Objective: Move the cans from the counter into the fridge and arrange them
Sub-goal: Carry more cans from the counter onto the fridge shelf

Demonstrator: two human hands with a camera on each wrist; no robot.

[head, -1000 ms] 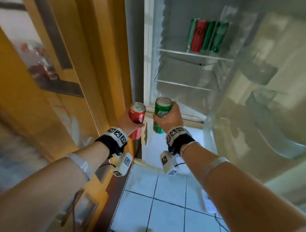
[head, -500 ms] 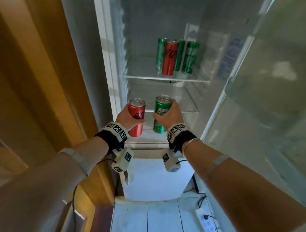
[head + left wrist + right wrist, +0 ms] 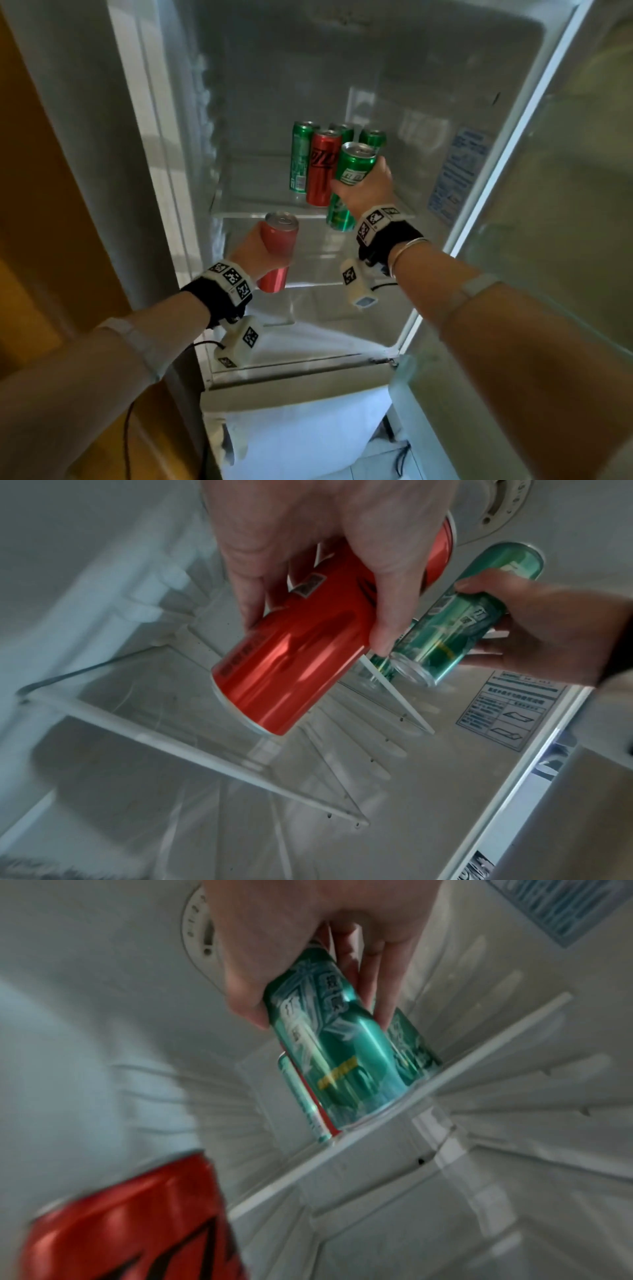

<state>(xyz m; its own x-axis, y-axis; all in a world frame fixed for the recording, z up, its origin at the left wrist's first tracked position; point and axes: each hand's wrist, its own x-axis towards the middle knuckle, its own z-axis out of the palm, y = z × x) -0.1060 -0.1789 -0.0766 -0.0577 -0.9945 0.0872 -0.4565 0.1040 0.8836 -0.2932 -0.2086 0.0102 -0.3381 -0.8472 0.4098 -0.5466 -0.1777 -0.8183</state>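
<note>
My left hand (image 3: 253, 253) grips a red can (image 3: 278, 253) in front of the open fridge, below the glass shelf (image 3: 239, 209); the same red can (image 3: 308, 642) fills the left wrist view. My right hand (image 3: 366, 188) grips a green can (image 3: 349, 178), lifted to the shelf's front edge with its base just below the rim. In the right wrist view the green can (image 3: 342, 1053) tilts over that edge. On the shelf stand a red can (image 3: 322, 168) and three green cans (image 3: 301, 154) in a cluster.
The fridge door (image 3: 565, 171) stands open on the right. A yellow wooden cabinet (image 3: 41, 240) flanks the left side. A lower glass shelf (image 3: 325, 284) sits beneath the hands. A label sticker (image 3: 455, 171) is on the fridge's right inner wall.
Both hands have moved up and into the fridge. The right hand rose further, carrying the green can to the shelf with the other cans; the left stays lower with the red can.
</note>
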